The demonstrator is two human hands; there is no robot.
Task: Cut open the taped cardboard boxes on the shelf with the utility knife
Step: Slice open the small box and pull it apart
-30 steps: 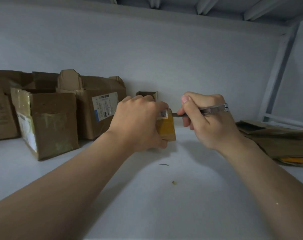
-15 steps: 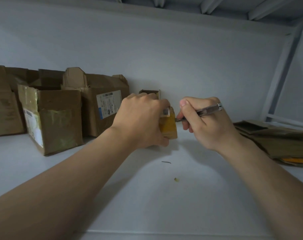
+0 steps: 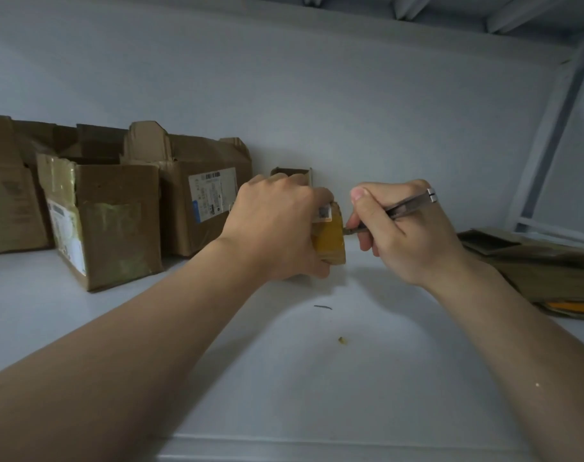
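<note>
view: head, wide-angle | faces: forward, slightly down into the shelf (image 3: 400,378) | range: close

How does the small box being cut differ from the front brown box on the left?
The small box is much smaller than the front brown box. The small box shows a yellow taped face; the front brown box is dull brown. The left hand grips the small box while the right hand holds the utility knife against it; the front brown box stands untouched, top open. Both are cardboard with white labels.

Left hand (image 3: 277,228) grips small box (image 3: 329,236) — right hand (image 3: 404,231) holds knife (image 3: 407,206) against it.
</note>
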